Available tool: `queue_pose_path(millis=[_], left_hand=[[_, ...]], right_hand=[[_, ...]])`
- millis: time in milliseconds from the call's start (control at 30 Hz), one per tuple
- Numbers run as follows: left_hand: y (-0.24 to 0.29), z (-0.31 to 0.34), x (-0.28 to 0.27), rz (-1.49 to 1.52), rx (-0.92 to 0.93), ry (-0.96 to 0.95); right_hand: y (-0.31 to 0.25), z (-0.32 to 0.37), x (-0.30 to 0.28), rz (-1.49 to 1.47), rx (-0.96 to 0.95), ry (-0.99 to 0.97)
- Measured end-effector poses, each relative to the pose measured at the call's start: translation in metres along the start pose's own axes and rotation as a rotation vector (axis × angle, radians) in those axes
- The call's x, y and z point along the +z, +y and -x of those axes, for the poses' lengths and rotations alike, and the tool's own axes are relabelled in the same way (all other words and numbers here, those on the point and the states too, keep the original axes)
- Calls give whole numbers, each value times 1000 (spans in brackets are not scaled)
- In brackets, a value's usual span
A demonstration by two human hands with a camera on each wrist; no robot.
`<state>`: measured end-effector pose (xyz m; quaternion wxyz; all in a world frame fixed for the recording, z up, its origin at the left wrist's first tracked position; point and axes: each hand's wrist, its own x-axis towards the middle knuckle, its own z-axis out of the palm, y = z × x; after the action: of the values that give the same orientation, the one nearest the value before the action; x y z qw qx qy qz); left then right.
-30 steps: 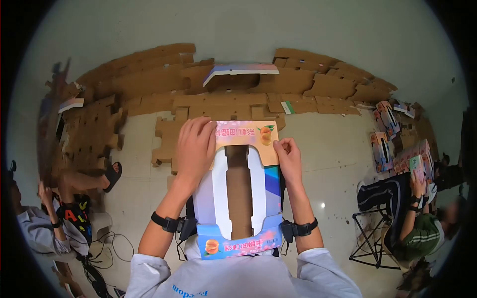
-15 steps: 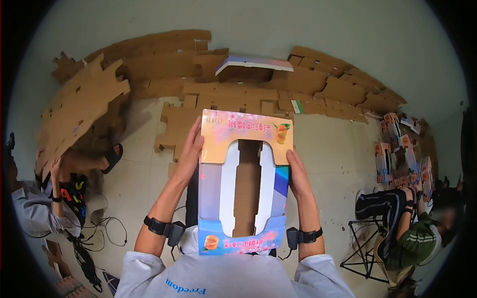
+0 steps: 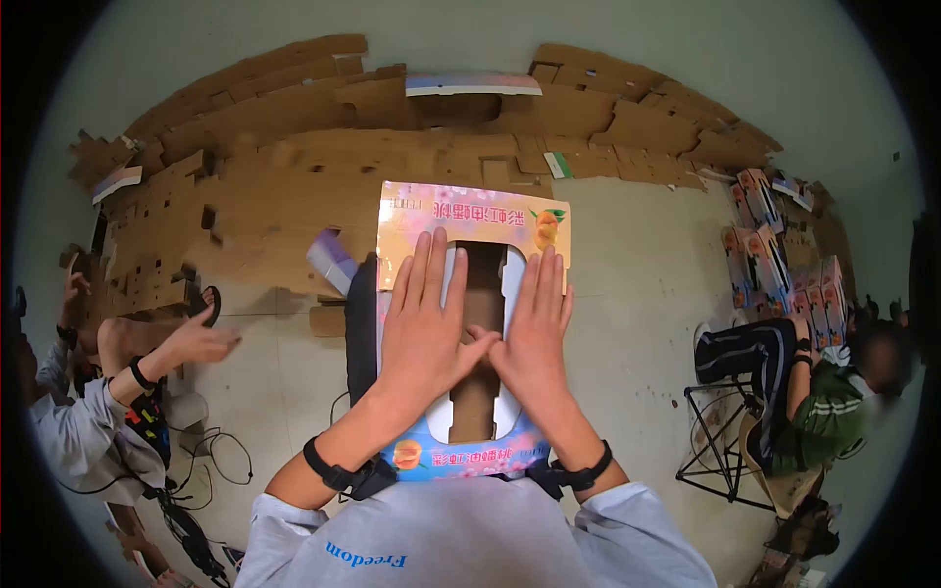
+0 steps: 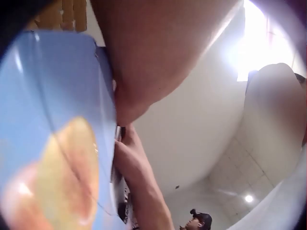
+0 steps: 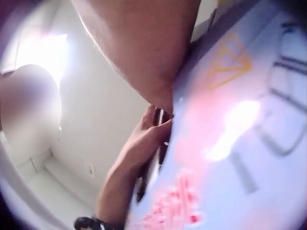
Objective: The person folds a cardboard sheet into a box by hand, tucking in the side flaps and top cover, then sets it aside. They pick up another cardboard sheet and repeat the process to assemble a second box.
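Note:
A printed fruit carton (image 3: 470, 204) lies in front of the person's body, with peach pictures, an orange far end and a blue near end. White-edged flaps flank a long opening down its middle, showing brown cardboard inside. The left hand (image 3: 420, 338) lies flat on the carton's left top panel, fingers straight toward the far end. On the right top panel the right hand (image 3: 534, 343) presses in the same way. Both thumbs point inward and come together over the opening. The carton's blue end (image 4: 53, 81) fills the left side of the left wrist view.
Flattened brown cardboard sheets (image 3: 265, 186) cover the floor ahead and left. A seated person's hand (image 3: 201, 343) reaches in from the left. At right, several printed cartons (image 3: 755, 255) stand near another seated person (image 3: 818, 421) and a black folding stool (image 3: 725, 451).
Both hands have moved from the carton's sides onto its top, fingers now flat. The person at left has let go of a large cardboard sheet, which now lies lower.

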<state>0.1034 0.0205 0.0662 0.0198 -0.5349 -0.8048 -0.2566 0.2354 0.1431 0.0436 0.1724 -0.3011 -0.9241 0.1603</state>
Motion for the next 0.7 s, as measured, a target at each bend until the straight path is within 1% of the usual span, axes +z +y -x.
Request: queue_pose_path(millis=[33, 67, 133, 167, 233, 300, 333, 400, 433, 467, 500, 567, 600, 700], left_hand=[[1, 3, 2, -84, 17, -25], [1, 7, -2, -96, 10, -47], [-1, 13, -13, -131, -8, -92], [-3, 14, -11, -118, -12, -74], [-6, 19, -2, -92, -13, -34], [-7, 14, -2, 37, -22, 22], [-7, 14, -2, 104, -30, 47], [-19, 28, 0, 426, -128, 34], [-30, 34, 2, 586, -177, 36], [-45, 49, 9, 774, -169, 137], [-47, 57, 7, 705, -214, 208], [-47, 71, 6, 569, -302, 336], [-46, 81, 16, 796, -374, 298], [-43, 99, 23, 1003, -428, 227]], right_hand=[[-2, 5, 5, 81, -4, -17], [-3, 8, 9, 158, -14, -35], [4, 10, -6, -9, -34, -81], [6, 7, -10, -93, -44, -100], [8, 8, 1, -58, -55, -43], [12, 8, 8, -68, -62, 26], [18, 8, 5, -170, -63, -1], [41, 7, -6, -367, -74, -56], [52, 7, -9, -588, 37, -12], [65, 14, -8, -807, 152, 32], [79, 22, -6, -1026, 277, 76], [114, 52, 5, -1080, 481, -251], [123, 69, 8, -1098, 585, -417], [114, 118, -2, -1276, 456, -510]])
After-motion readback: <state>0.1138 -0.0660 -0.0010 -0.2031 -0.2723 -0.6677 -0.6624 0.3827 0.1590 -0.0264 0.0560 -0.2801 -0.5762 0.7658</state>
